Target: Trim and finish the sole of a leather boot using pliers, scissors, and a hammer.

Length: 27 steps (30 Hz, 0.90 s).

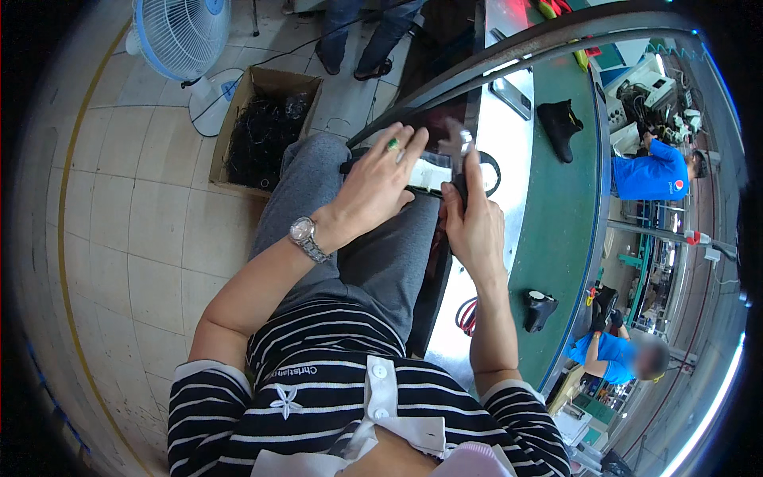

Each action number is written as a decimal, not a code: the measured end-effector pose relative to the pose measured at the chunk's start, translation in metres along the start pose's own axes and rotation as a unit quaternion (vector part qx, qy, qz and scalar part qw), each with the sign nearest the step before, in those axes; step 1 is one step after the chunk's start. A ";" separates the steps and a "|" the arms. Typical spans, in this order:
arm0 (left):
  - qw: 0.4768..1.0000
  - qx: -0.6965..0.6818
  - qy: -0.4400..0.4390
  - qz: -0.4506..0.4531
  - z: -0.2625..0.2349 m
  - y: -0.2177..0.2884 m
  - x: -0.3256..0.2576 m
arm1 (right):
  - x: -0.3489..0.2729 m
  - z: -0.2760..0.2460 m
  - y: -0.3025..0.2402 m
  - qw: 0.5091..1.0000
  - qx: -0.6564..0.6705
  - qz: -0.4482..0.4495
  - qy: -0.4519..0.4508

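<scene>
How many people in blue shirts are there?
2: one person at the far right, another person lower down. Only legs show at the top, so that shirt is out of view.

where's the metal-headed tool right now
In the head view, the metal-headed tool is right of centre, held in the right hand, just right of the left hand.

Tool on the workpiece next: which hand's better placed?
Right hand, likely: it grips the tool at the workpiece. Left hand is there too, fingers extended, no tool visible.

Black-and-white striped shirt [318,397], grey trousers [298,191] — green work surface [560,215], silver tool head [466,138], blue-and-white fan [179,36].
</scene>
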State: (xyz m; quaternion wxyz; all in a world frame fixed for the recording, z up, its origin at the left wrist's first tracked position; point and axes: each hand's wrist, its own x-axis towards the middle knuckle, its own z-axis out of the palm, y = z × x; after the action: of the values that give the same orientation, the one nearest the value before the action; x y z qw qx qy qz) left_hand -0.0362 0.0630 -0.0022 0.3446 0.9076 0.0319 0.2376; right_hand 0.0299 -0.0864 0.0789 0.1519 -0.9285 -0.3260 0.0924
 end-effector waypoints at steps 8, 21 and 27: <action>0.991 -0.108 -0.031 -0.075 -0.005 -0.011 -0.002 | 0.011 -0.004 -0.009 0.996 -0.042 -0.004 -0.079; 0.955 -0.235 -0.177 -0.036 -0.022 -0.037 0.012 | 0.006 -0.019 0.034 0.996 -0.033 0.070 0.045; 0.940 -0.288 -0.146 -0.114 -0.031 -0.026 -0.056 | -0.042 -0.022 0.021 0.991 -0.039 0.081 -0.096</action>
State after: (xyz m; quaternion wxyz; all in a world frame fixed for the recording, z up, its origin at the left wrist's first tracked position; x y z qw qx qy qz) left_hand -0.0970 0.0895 -0.0216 0.6170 0.7845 0.0146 0.0605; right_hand 0.0153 -0.1338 0.0954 0.0758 -0.9440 -0.2657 0.1801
